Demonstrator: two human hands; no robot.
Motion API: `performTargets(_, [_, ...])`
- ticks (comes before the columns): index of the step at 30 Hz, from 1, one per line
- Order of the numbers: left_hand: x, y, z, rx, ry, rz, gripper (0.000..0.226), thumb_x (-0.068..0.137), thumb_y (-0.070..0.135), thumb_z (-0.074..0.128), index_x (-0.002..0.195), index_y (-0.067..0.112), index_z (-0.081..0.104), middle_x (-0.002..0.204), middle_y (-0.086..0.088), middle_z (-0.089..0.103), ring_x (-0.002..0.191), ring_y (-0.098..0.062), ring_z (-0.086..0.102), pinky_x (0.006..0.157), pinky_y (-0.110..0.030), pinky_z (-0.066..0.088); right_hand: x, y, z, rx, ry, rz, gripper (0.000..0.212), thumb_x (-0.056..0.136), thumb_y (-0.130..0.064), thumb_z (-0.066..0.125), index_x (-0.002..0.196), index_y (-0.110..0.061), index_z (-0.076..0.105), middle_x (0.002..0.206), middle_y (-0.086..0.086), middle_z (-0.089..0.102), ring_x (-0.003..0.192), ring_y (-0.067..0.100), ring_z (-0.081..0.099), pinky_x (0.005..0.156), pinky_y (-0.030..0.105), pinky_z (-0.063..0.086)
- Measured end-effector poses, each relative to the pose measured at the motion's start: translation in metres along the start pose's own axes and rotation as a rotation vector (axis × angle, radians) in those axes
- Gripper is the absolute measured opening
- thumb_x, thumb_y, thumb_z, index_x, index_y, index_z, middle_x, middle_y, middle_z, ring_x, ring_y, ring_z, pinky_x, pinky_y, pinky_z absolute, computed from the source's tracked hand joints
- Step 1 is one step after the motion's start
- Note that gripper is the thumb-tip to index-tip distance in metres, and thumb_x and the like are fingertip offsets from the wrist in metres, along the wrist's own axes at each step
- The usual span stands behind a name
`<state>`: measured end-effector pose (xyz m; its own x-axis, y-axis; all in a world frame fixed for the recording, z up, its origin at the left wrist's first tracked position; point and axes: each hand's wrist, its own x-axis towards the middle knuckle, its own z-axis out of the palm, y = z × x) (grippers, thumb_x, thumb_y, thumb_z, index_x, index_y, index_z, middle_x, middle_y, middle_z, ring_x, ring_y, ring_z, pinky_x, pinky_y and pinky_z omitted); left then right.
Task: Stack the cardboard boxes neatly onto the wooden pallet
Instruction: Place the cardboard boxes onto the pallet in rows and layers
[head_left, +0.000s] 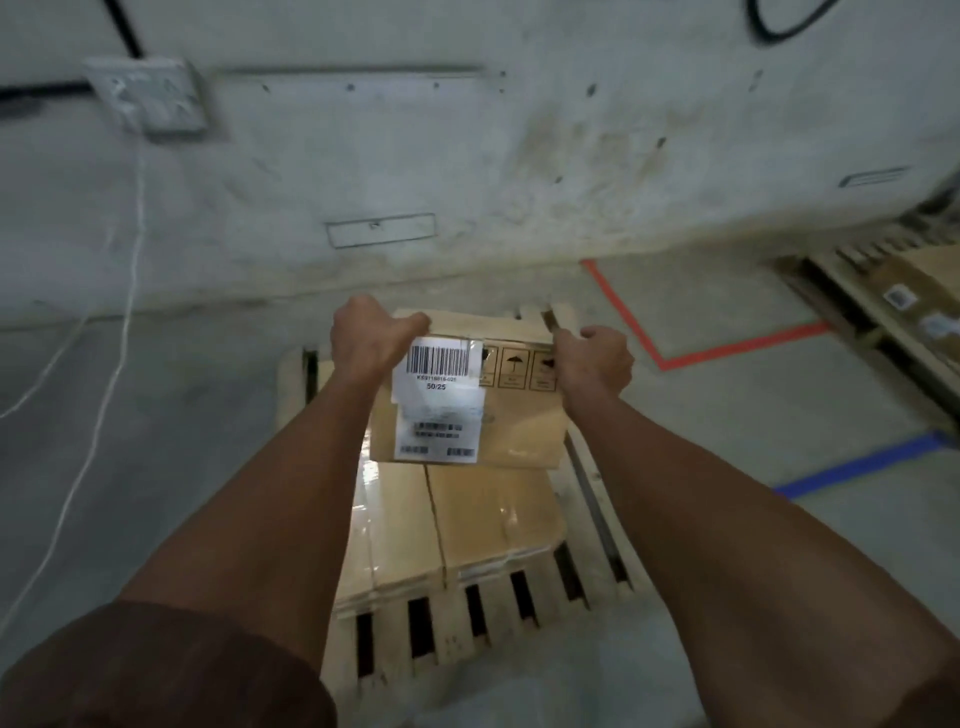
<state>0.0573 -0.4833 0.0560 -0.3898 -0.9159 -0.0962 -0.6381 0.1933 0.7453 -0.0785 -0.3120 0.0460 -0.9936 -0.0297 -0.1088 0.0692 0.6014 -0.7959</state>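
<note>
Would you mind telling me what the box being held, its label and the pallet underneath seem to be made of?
Held box: plain brown cardboard, matte, with printed handling symbols.
Label: white paper sticker with barcodes; a glossy strip across its top looks like clear tape.
Pallet: pale unfinished wood, slatted with dark gaps between the boards.

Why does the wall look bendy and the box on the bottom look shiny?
Head view: the wide-angle lens curves the wall; glare from overhead light shines off tape on the lower boxes; the far pallet looks blurred, while the held box and its barcode label stay fairly sharp.
</note>
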Motion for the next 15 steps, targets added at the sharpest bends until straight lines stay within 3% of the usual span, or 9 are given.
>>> performTargets(4, [0.027,-0.062,-0.009,0.063,-0.057,-0.083,0.044,0.076,0.042,0.081,0.067,0.006,0.057,0.071,-0.008,0.061,0.069,-0.026,0.062,0.06,-0.031,0.042,-0.016,0.017,0.069,-0.036,-0.113,0.063,0.031,0.083,-0.026,0.07,0.109,-0.01,0.076,0.103,0.01,0.074,0.102,0.033,0.07,0.083,0.033,0.055])
performTargets(7, [0.044,-0.108,-0.005,0.048,-0.042,-0.144,0.045,0.075,0.046,0.08,0.074,0.004,0.064,0.072,-0.008,0.065,0.073,-0.029,0.069,0.057,-0.028,0.043,-0.023,0.023,0.106,-0.102,-0.131,-0.021,0.024,0.087,-0.028,0.065,0.096,-0.011,0.079,0.085,0.008,0.073,0.091,0.03,0.071,0.069,0.025,0.045])
performTargets(11, [0.072,-0.116,-0.005,0.008,0.003,-0.146,0.042,0.08,0.045,0.077,0.065,0.012,0.057,0.06,0.0,0.056,0.057,-0.017,0.055,0.049,-0.025,0.035,-0.011,-0.002,0.141,-0.254,-0.002,-0.113,0.032,0.096,-0.029,0.055,0.114,-0.012,0.075,0.11,0.014,0.074,0.105,0.034,0.068,0.078,0.031,0.048])
performTargets(15, [0.093,-0.11,0.004,-0.071,0.04,-0.219,0.035,0.081,0.045,0.074,0.068,0.015,0.06,0.061,0.005,0.056,0.055,-0.01,0.053,0.05,-0.024,0.037,0.004,-0.008,0.169,-0.244,0.058,-0.054,0.038,0.099,-0.031,0.043,0.112,-0.007,0.07,0.112,0.014,0.069,0.103,0.037,0.065,0.074,0.033,0.038])
